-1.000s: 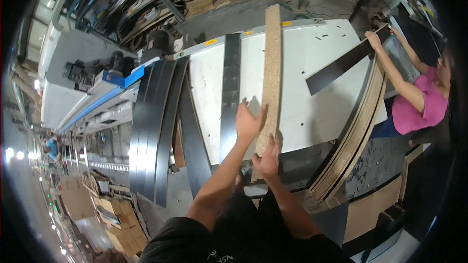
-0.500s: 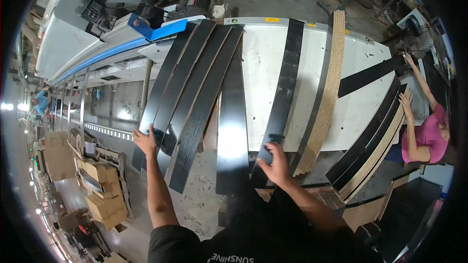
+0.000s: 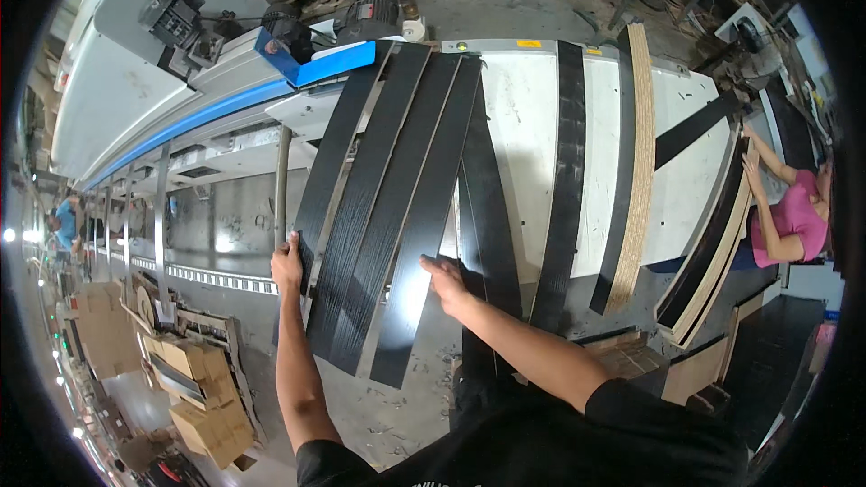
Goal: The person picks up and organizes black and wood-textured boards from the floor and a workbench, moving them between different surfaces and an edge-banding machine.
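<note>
Several long black boards lie fanned side by side, their near ends jutting past the table edge. My left hand (image 3: 287, 266) is closed on the left edge of the leftmost black board (image 3: 338, 149), its thumb on the upper side. At the fan's right side, my right hand (image 3: 444, 285) grips the edge of the rightmost fanned board (image 3: 424, 252), with some fingers hidden. Just right of that hand, another black board (image 3: 492, 225) lies partly under the fan. A separate black board (image 3: 566, 153) lies further right.
A white table (image 3: 604, 171) carries a stack of boards with raw tan edges (image 3: 642, 153). On the right, a person in a pink top (image 3: 794, 216) handles more boards (image 3: 708, 261). A white machine with a blue guard (image 3: 334, 65) stands left; cardboard boxes (image 3: 203, 379) lie lower left.
My right hand has left the separate board and moved left to the fan's edge. My left hand now holds the leftmost board's edge; the fanned boards lie closer to parallel. The view has shifted.
</note>
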`<state>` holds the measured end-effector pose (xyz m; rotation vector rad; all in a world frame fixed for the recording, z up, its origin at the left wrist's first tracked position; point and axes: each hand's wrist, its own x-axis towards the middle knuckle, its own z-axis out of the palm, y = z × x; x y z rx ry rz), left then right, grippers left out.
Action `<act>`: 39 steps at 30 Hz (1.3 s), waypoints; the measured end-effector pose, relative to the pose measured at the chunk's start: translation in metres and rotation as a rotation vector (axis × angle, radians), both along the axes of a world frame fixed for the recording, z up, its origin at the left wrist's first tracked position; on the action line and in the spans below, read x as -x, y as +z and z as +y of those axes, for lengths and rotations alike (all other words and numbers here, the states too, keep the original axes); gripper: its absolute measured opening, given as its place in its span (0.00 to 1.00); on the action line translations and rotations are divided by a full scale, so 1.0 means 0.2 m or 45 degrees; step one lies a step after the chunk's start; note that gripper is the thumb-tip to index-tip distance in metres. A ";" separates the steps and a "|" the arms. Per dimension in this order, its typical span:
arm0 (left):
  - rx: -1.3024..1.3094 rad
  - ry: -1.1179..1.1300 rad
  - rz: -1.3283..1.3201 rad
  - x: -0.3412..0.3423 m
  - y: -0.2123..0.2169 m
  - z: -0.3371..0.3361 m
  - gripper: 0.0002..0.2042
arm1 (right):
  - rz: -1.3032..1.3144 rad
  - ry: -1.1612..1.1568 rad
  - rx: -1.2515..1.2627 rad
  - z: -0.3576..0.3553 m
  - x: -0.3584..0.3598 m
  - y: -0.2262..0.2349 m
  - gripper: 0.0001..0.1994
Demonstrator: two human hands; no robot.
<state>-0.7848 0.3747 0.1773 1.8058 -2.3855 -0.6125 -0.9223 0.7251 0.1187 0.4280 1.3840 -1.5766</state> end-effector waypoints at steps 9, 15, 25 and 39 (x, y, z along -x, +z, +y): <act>-0.124 -0.194 0.030 0.10 -0.06 0.27 0.37 | 0.568 -0.340 -0.215 0.03 -0.11 0.08 0.16; -0.408 -0.242 0.204 0.25 -0.08 0.26 0.43 | 0.891 -0.107 -0.686 0.29 0.02 0.18 0.26; -0.220 -0.377 0.186 0.39 -0.12 0.53 0.36 | 1.273 0.275 -1.210 0.48 0.15 0.12 0.48; -0.374 -0.228 0.358 0.65 -0.06 1.40 0.47 | 1.194 0.278 -0.990 0.85 -0.04 -0.08 0.38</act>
